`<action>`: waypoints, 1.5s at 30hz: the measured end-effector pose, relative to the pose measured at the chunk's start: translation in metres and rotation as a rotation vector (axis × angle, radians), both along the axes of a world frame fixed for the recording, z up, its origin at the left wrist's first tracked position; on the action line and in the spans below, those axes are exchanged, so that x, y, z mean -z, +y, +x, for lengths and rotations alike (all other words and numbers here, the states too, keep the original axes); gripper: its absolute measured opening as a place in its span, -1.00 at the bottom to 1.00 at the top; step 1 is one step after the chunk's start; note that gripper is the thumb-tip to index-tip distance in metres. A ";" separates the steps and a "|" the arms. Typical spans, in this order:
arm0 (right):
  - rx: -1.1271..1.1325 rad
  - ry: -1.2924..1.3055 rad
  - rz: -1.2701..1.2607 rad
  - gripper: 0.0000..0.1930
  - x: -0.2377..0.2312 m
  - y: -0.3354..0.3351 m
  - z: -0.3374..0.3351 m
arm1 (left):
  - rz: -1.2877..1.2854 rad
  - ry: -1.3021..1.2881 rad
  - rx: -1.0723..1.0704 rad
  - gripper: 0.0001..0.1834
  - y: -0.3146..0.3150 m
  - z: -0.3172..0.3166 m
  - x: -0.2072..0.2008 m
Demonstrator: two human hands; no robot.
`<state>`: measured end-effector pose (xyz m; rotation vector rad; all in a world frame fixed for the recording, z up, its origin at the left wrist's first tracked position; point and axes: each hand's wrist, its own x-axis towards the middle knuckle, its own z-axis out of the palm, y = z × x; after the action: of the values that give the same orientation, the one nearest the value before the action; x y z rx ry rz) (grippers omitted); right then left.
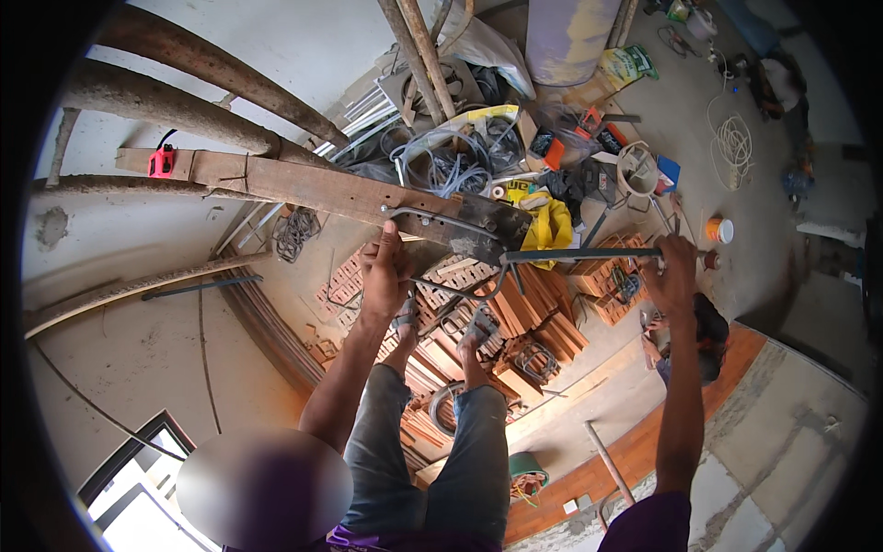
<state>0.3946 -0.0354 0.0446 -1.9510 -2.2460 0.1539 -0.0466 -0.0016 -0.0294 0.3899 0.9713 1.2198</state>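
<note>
A long wooden plank runs in front of me, with a dark metal plate and pegs at its right end. A thin metal rod lies along the plank and curves back below it toward my left hand. My left hand is closed on this bent metal rod at the plank's lower edge, thumb upward; its fingertips are partly hidden. My right hand is wrapped round the far end of a dark green metal bar. The bar's other end meets the rod at the plate.
A pink tape measure sits on the plank's left end, near wooden poles. Below lie stacked bricks around my feet. Clear hoses and a yellow bag lie beyond. Another person crouches at the right, beside a wooden edge.
</note>
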 end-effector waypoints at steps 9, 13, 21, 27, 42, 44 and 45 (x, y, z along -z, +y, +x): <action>-0.007 0.085 -0.060 -0.68 -0.020 0.008 0.004 | -0.054 0.000 0.062 -0.54 0.007 -0.003 -0.009; -0.065 0.059 -0.080 -0.65 -0.029 0.024 0.008 | -0.057 -0.013 0.071 -0.54 0.007 -0.003 -0.009; -0.098 0.082 -0.122 -0.65 -0.031 0.018 0.016 | -0.032 -0.020 0.075 -0.56 0.006 -0.003 -0.005; -0.034 0.105 -0.012 -0.65 -0.015 -0.002 0.007 | -0.037 0.014 0.031 -0.56 0.006 0.000 -0.008; 0.262 0.046 0.020 -0.68 0.005 -0.082 -0.029 | 0.020 0.093 -0.006 -0.54 0.001 0.003 -0.006; 0.301 0.042 0.018 -0.67 0.006 -0.093 -0.038 | 0.024 0.078 0.006 -0.55 0.001 0.000 -0.005; 0.332 0.033 0.027 -0.66 0.008 -0.100 -0.042 | 0.026 0.078 0.016 -0.54 0.002 0.000 -0.004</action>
<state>0.3524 -0.1353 0.0362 -2.2513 -1.8599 0.1119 -0.0470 0.0000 -0.0252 0.4674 1.0182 1.2107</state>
